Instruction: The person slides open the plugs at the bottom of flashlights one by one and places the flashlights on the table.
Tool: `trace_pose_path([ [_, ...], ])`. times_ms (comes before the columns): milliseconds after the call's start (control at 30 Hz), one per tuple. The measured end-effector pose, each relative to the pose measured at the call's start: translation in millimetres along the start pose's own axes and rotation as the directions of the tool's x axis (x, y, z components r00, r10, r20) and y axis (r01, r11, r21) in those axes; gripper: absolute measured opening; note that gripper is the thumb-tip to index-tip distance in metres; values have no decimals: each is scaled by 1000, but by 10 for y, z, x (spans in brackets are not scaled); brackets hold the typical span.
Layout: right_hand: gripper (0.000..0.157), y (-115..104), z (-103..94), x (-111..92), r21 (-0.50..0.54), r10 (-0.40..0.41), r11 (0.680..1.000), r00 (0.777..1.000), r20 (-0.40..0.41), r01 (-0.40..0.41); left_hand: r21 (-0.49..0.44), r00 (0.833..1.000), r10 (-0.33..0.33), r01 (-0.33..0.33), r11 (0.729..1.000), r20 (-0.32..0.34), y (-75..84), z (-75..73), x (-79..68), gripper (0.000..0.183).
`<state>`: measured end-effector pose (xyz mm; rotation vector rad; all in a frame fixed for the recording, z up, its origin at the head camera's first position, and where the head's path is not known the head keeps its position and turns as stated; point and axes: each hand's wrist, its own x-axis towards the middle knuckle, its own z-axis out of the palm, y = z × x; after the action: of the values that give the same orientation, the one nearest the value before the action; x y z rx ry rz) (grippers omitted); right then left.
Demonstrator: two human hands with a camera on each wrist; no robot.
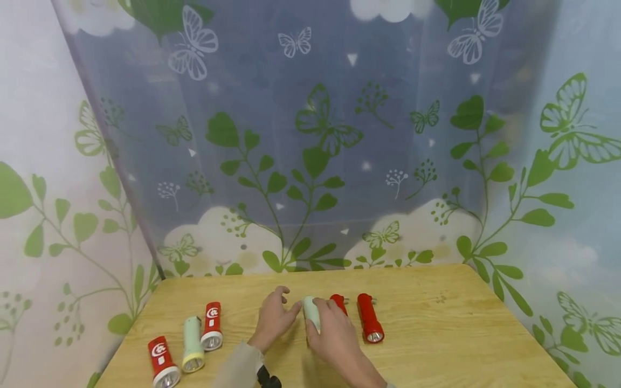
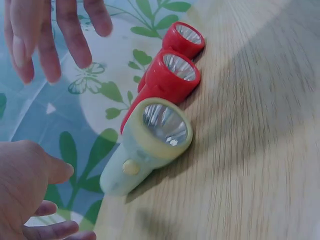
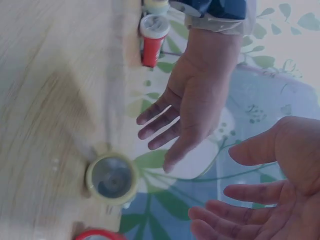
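A pale green flashlight [image 1: 310, 311] with a cream-rimmed lens lies on the table, between my two hands in the head view. My left hand [image 1: 274, 321] hovers to its left, fingers loosely extended. Over its right side is my right hand [image 1: 336, 335], covering part of it from above. Both wrist views show the fingers of each hand apart from the flashlight [image 2: 145, 145], with nothing in them. Just right of it lie two red flashlights, one [image 1: 338, 302] partly hidden by my right hand and the other [image 1: 370, 319] in plain sight.
On the left of the wooden table [image 1: 451, 323] lie a red flashlight [image 1: 160, 355], a pale green one [image 1: 192, 342] and another red one [image 1: 212, 323], lenses facing me. A patterned curtain [image 1: 271, 134] hangs behind the table and at its sides.
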<state>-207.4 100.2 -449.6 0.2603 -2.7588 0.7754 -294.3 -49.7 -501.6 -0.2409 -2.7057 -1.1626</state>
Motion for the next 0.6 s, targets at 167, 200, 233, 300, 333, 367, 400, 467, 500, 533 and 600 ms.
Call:
trace_pose_path([
  [167,39,-118,-65,-76,8,-44,999,999,-6,44,74,1000,30,-30,997,2,-79,-205,-29,47],
  [200,39,-135,-78,-97,10,-54,998,999,-6,54,94,999,34,-33,995,-1,-97,-249,-33,46],
  [233,39,-151,-86,-119,11,-63,998,998,-3,63,108,1000,31,-31,994,-2,-115,-296,-38,45],
  [300,40,-178,-100,-166,16,-79,997,997,-3,79,151,1000,28,-27,988,-5,-166,-393,-48,43],
  [333,39,-193,-106,-188,21,-85,996,996,-2,85,170,1000,27,-26,985,-8,-192,-446,-50,42],
  [367,39,-207,-111,-208,21,-91,996,996,0,91,186,1000,25,-23,982,-9,-223,-498,-48,41],
  [400,39,-219,-113,-226,22,-98,995,995,1,98,203,1000,23,-22,979,-6,-259,-549,-45,40],
  [467,39,-244,-120,-256,26,-117,993,993,6,116,230,1000,14,-14,973,2,-325,-661,-39,40],
  [500,38,-258,-123,-270,27,-124,992,992,12,124,241,1000,7,-8,971,6,-357,-717,-37,40],
  [533,37,-271,-127,-287,25,-129,991,991,20,129,252,1000,-9,6,968,12,-392,-772,-40,40],
  [600,36,-295,-133,-323,20,-146,989,988,40,146,287,999,-32,26,958,17,-462,-875,-51,41],
])
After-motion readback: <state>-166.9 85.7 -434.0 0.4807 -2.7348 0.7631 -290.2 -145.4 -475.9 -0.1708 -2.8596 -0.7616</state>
